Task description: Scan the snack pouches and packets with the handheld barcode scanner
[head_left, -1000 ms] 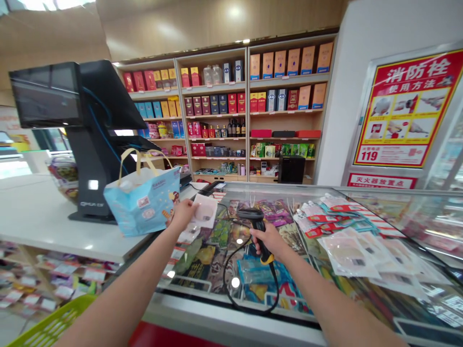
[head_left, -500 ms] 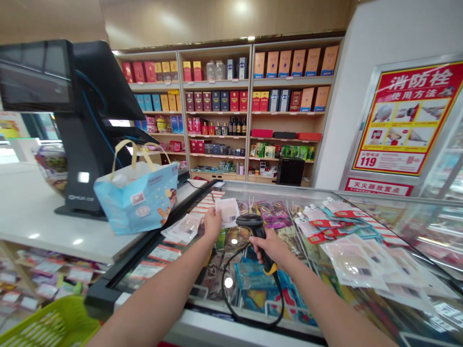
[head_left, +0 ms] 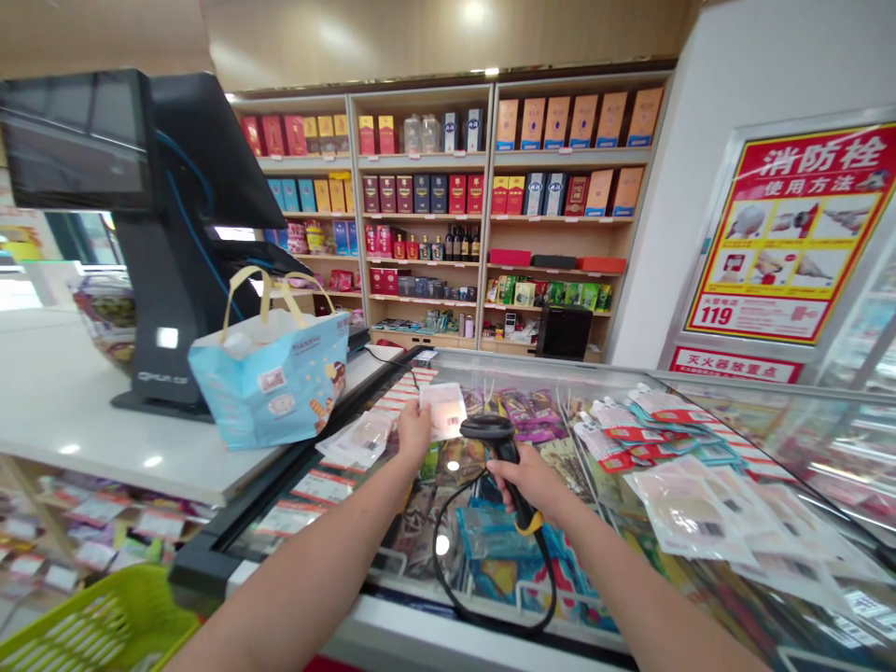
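Note:
My left hand [head_left: 414, 433] pinches the edge of a flat, clear-and-white packet [head_left: 443, 407] with a barcode on it. A patch of reddish light falls on that barcode. In my right hand [head_left: 525, 478] is a black and yellow barcode scanner [head_left: 488, 429], its head pointing left at the packet from close by. The scanner's black cable [head_left: 438, 546] loops down over the glass top. Left of my left hand lie similar clear packets [head_left: 364, 439]. More flat packets [head_left: 690, 509] are spread out to the right, below a pile of red, white and teal pouches [head_left: 648, 425].
A glass-topped freezer [head_left: 546, 360] holding wrapped goods stretches in front of me. On the white counter [head_left: 42, 392] at left stand a till screen [head_left: 77, 140] and a blue carrier bag [head_left: 273, 383]. A green basket [head_left: 105, 621] sits lower left. Shelves [head_left: 420, 161] with boxes line the back.
A reddish light now shows on the packet's barcode in my left hand. Both hands keep nearly the same position, and the whole view has shifted slightly.

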Action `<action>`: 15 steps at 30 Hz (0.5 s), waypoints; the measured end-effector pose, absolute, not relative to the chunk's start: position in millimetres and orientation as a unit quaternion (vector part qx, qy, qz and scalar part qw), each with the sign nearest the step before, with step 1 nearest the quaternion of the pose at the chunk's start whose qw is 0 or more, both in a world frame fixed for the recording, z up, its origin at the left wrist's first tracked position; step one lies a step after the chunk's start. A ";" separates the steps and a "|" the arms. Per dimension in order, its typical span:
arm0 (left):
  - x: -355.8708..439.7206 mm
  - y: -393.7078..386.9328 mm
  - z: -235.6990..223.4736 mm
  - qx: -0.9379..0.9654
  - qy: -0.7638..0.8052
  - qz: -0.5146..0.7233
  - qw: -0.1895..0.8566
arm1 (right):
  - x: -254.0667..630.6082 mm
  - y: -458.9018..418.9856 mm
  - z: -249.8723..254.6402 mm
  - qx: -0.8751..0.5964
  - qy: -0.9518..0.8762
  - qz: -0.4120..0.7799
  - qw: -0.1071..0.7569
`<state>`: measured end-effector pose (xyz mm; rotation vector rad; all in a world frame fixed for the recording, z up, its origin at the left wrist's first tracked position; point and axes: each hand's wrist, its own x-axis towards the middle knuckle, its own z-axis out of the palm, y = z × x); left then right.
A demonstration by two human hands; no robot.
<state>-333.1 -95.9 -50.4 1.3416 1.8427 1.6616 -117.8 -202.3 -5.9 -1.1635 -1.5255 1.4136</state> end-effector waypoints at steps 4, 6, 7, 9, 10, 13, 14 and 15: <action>-332.8 -95.9 -50.2 0.463 0.647 0.585 0.159 | -118.3 -200.6 -9.0 -0.442 -0.595 0.551 0.384; -332.8 -96.2 -50.1 0.465 0.644 0.587 0.157 | -119.1 -200.1 -9.1 -0.446 -0.593 0.547 0.388; -332.8 -96.3 -50.0 0.468 0.643 0.586 0.155 | -119.4 -200.1 -8.6 -0.448 -0.592 0.546 0.388; -332.9 -96.6 -49.7 0.474 0.647 0.579 0.144 | -119.7 -200.5 -7.3 -0.453 -0.592 0.545 0.383; -332.9 -96.6 -49.4 0.476 0.652 0.574 0.137 | -119.7 -200.6 -6.9 -0.456 -0.592 0.546 0.379; -332.6 -96.6 -48.3 0.479 0.665 0.559 0.125 | -119.2 -199.7 -8.5 -0.457 -0.592 0.549 0.372; -332.5 -96.8 -47.6 0.480 0.668 0.555 0.125 | -119.2 -198.8 -9.9 -0.456 -0.592 0.549 0.374; -332.4 -97.2 -46.8 0.480 0.671 0.551 0.124 | -119.2 -197.8 -11.3 -0.453 -0.592 0.550 0.376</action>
